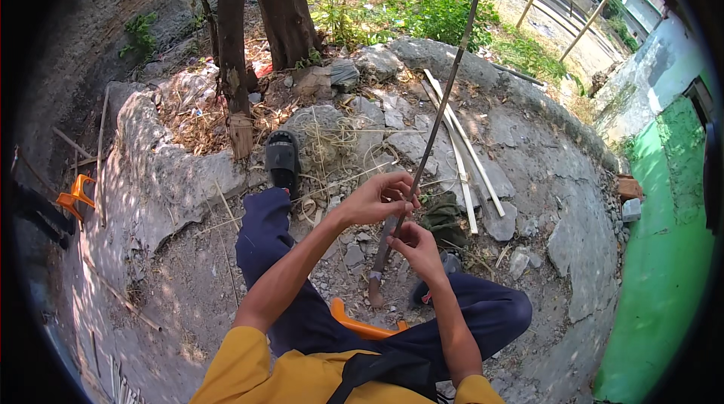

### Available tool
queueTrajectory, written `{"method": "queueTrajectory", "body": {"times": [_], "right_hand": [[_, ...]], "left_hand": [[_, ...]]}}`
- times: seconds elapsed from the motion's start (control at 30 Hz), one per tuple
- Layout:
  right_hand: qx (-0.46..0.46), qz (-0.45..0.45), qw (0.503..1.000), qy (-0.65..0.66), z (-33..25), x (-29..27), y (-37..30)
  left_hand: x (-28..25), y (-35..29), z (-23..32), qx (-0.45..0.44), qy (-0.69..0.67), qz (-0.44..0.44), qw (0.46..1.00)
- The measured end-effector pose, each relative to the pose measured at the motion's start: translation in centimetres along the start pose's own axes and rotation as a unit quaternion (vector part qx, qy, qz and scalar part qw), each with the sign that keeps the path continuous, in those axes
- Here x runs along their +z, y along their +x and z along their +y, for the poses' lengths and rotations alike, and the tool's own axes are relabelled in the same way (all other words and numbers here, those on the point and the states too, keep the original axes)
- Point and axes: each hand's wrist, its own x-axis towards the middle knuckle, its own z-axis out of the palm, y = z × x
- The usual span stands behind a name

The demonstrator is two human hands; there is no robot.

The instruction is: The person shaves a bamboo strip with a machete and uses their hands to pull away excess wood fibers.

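Note:
A long, thin, dark rod (445, 95) slants from the top of the view down between my knees. My left hand (379, 199) is closed around it with curled fingers. Just below, my right hand (418, 250) pinches the rod near its lower part with thumb and fingertips. Under the hands is a thicker brown shaft (375, 287) with a pale band, its end near the ground. Whether it is one piece with the rod, I cannot tell. A dark green cloth-like bundle (443, 221) lies just beyond my right hand.
Pale strips (465, 151) lie on the broken concrete ahead. Thin fibres (339, 136) are scattered by my sandalled foot (282, 156). Tree trunks (283, 8) rise at the back left, a green wall (652, 253) stands right, and an orange chair (75, 196) is at far left.

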Motion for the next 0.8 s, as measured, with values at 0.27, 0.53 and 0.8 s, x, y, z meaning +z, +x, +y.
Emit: {"method": "queueTrajectory", "body": {"times": [0.27, 0.53, 0.8], "right_hand": [[0.012, -0.007, 1.0, -0.022, 0.3, -0.9, -0.1], [0.022, -0.018, 0.999, -0.028, -0.5, -0.3, -0.2], [0.016, -0.012, 0.999, -0.031, -0.3, -0.4, -0.4]], "left_hand": [[0.4, 0.5, 0.3, -0.018, -0.025, -0.008, 0.999], [-0.1, 0.2, -0.1, -0.026, 0.012, -0.008, 1.0], [0.0, 0.3, -0.3, -0.038, 0.013, -0.012, 0.999]]}}
